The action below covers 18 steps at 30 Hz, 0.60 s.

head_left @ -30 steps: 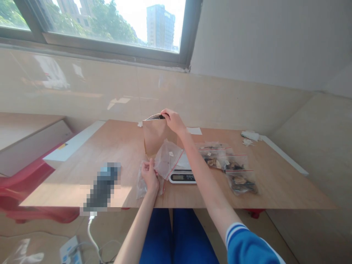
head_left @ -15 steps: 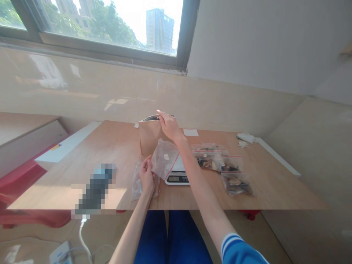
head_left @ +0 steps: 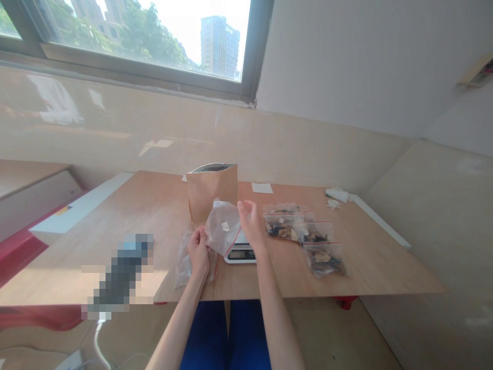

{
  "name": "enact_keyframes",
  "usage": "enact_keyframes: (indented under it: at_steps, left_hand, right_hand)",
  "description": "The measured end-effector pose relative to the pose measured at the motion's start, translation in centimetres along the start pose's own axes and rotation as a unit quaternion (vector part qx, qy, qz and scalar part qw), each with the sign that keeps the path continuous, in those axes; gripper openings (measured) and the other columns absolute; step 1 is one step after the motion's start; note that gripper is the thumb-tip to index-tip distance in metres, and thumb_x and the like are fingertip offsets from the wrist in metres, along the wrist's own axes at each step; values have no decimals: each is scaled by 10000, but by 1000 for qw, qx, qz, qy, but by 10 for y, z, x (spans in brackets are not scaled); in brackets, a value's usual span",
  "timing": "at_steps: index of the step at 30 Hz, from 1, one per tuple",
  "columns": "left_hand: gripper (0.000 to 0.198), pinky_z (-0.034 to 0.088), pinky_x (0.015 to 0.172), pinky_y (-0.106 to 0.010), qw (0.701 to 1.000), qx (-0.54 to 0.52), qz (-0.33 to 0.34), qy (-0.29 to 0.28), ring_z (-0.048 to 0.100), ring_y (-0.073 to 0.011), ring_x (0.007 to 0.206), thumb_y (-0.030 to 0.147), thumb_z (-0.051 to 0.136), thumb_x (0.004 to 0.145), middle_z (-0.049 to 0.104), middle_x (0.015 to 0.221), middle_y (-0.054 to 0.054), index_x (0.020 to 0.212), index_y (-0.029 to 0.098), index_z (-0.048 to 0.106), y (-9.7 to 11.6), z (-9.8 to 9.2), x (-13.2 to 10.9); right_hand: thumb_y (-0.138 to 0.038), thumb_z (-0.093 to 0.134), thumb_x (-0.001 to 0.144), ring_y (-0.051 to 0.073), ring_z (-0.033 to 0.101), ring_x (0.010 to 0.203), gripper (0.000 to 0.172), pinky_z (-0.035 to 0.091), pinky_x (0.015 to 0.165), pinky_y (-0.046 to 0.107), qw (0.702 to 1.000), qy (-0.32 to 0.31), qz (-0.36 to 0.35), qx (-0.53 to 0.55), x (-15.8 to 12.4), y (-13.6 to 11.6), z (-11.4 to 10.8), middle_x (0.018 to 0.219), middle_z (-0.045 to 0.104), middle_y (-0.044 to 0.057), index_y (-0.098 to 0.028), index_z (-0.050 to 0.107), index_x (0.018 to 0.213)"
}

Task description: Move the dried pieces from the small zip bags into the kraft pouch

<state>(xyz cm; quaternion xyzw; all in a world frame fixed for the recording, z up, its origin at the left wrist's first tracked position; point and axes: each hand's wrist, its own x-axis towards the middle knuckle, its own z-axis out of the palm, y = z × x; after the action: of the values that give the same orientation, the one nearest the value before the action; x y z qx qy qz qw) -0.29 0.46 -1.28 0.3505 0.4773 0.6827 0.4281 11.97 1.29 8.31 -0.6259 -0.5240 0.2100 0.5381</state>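
My left hand [head_left: 198, 251] is closed, pinching a corner of a clear zip bag [head_left: 220, 221] that has a small white label and a red seal line. No contents show in this bag. My right hand [head_left: 251, 221] is raised beside the bag's red-lined end, thumb and fingers apart, with nothing visible in it. Partly covered by the bag and my right hand is a white kitchen scale [head_left: 239, 257] with a dark display. Behind the bag stands a brown kraft paper pouch [head_left: 211, 187], its top gaping. More clear bags [head_left: 184, 262] lie under my left hand.
Several zip bags of dried brown slices [head_left: 321, 259] lie right of the scale. A white paper [head_left: 262, 188] and some white scraps [head_left: 337, 195] are near the back. On the left, a pixelated dark object [head_left: 121, 272] has a white cable [head_left: 99, 341] hanging over the table's front edge.
My right hand has come down from the paper pouch's top edge to the zip bag's red-lined end. My left hand keeps its pinch on the bag. The whole view has shifted slightly.
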Motion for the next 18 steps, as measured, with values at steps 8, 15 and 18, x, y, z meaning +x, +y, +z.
enact_keyframes:
  at_steps: [8, 15, 18]
  left_hand:
    - [316, 420, 794, -323, 971, 222, 74, 41, 548, -210, 882, 430, 356, 867, 599, 925, -78, 877, 190, 561, 8, 7, -12]
    - [203, 426, 760, -402, 927, 374, -17, -23, 588, -273, 795, 264, 378, 784, 597, 708, -98, 617, 207, 478, 13, 7, 4]
    - [189, 453, 660, -343, 918, 372, -63, -119, 597, -237, 651, 252, 462, 718, 592, 574, -58, 536, 210, 484, 30, 0, 19]
  right_hand:
    - [-500, 549, 797, 171, 626, 738, 351, 458, 752, 286, 980, -25, 43, 194, -48, 20, -31, 765, 685, 52, -158, 625, 784]
    - [-559, 555, 776, 165, 591, 670, 410, 454, 675, 272, 979, 8, 95, 178, -85, 23, -71, 711, 655, 34, -162, 634, 839]
    - [-611, 522, 770, 162, 556, 624, 473, 438, 629, 269, 981, 29, 105, 162, -90, 28, -77, 666, 620, 24, -159, 641, 841]
